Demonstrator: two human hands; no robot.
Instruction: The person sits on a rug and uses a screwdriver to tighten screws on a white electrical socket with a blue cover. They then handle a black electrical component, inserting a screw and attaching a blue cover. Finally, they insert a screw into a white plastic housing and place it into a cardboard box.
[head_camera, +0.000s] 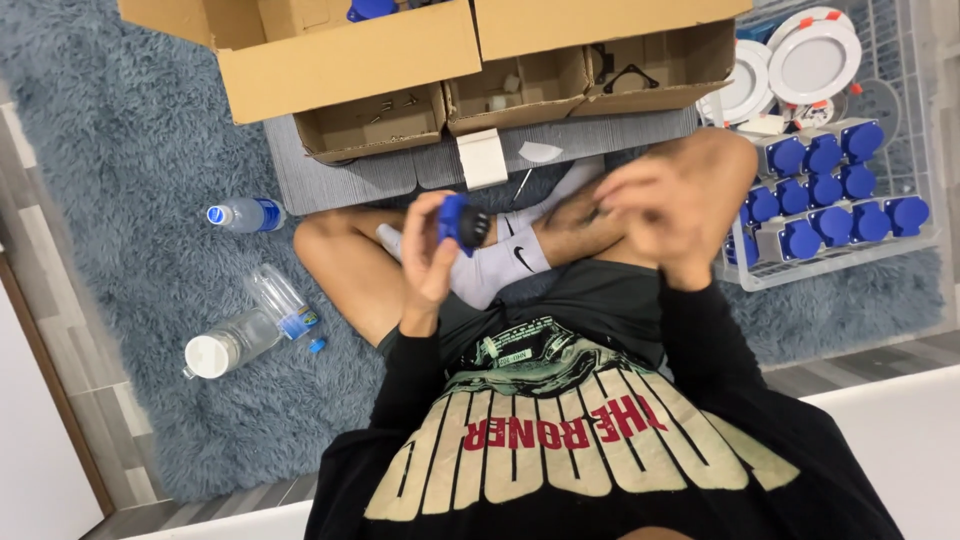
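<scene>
The left hand (428, 262) was closed around a blue and black socket part (460, 222) above the crossed legs, the blurred right hand (668, 205) showed no readable grip, and many finished-looking blue sockets (822, 190) already filled the white wire basket (905, 100), cardboard boxes (520, 85) ahead.

Grey shaggy rug (130, 130) with bottles (245, 214), boxes (340, 60)
</scene>
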